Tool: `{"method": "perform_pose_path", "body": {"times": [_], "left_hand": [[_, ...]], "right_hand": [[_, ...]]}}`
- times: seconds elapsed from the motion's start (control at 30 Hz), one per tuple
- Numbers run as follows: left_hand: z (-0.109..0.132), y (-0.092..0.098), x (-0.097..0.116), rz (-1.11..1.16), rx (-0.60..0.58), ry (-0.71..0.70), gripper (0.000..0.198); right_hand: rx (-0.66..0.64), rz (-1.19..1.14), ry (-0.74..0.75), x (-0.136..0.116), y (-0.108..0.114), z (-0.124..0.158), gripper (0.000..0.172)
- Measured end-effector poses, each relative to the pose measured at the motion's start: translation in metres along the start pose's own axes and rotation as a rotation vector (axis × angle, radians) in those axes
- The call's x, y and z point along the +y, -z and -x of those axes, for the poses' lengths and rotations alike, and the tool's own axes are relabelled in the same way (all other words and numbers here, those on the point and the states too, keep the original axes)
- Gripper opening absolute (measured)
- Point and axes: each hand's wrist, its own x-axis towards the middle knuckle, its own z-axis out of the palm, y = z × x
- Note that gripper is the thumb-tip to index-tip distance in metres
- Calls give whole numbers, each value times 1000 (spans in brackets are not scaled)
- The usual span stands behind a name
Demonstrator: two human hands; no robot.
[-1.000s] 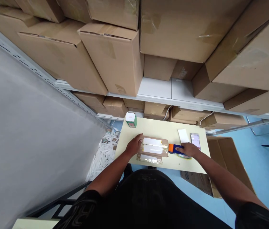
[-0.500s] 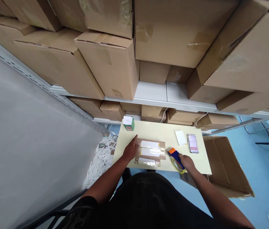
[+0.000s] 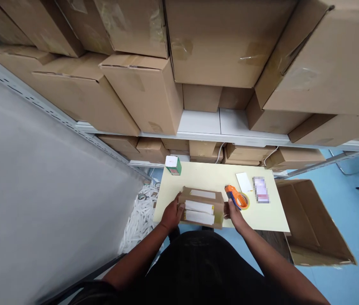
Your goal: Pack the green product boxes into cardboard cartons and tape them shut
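Here's the cardboard package [image 3: 200, 200], sitting at the near edge of the tabletop [image 3: 204, 173], white labels [image 3: 198, 207] showing on its surface! The left hand [image 3: 172, 214] has its left end, fingers closed on the cardboard; the right hand [image 3: 235, 213] has the right end, fingers pressed to it, their tips hidden. Just beside that right hand lies the orange and blue tape dispenser [image 3: 237, 196], a white card [image 3: 244, 182] and a phone [image 3: 261, 189] beyond it. Far left corner, a green-and-white box [image 3: 173, 165]! Off to the right, an open carton [image 3: 303, 207]; up ahead, cartons [image 3: 144, 95] crowd the shelf [image 3: 201, 122].
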Motion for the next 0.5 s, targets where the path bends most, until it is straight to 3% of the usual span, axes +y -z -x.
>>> {"method": "perform_pose_path", "body": {"times": [0.1,0.27,0.4,0.5], "left_hand": [[25,2,0,95,37,-83,66],[45,-3,-9,335,-29,-181,74],[29,-12,-17,305,-91,39,32],[4,-15,-13,202,-47,249,40]], "right_hand": [[-140,-337,-85,-7,-5,14,76],[-83,-315,78,-11,-10,13,62],[-66,-103,40,-2,-18,0,47],[-55,-40,-45,0,-23,-9,50]]}}
